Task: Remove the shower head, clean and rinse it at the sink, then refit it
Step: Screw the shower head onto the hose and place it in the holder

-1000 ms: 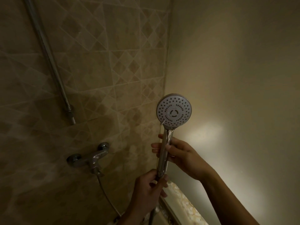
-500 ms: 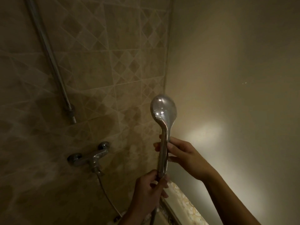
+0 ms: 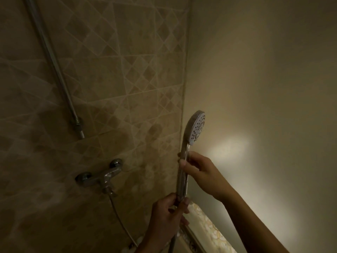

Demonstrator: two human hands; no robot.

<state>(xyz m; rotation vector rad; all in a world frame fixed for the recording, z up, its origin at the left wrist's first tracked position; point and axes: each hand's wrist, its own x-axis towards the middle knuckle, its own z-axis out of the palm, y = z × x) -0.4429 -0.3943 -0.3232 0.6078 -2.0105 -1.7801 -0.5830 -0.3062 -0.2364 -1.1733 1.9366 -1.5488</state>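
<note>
A chrome hand-held shower head (image 3: 196, 129) stands upright in front of the wall corner, its white spray face with dark nozzles turned to the right. My right hand (image 3: 200, 170) pinches the upper part of its handle (image 3: 182, 181) with thumb and fingertips. My left hand (image 3: 168, 220) grips the bottom end of the handle, where the hose (image 3: 172, 242) joins it. The joint itself is hidden inside my left fingers.
A chrome mixer tap (image 3: 102, 177) sits on the tiled wall at the left, with the metal hose (image 3: 120, 220) dropping from it. A slanted riser pipe (image 3: 54, 70) runs up the tiles. A plain wall fills the right. A patterned ledge (image 3: 209, 229) lies low.
The shower head has kept rotating about its handle: spray face toward me, then chrome back, now face turned right. Both hands have stayed on the handle.
</note>
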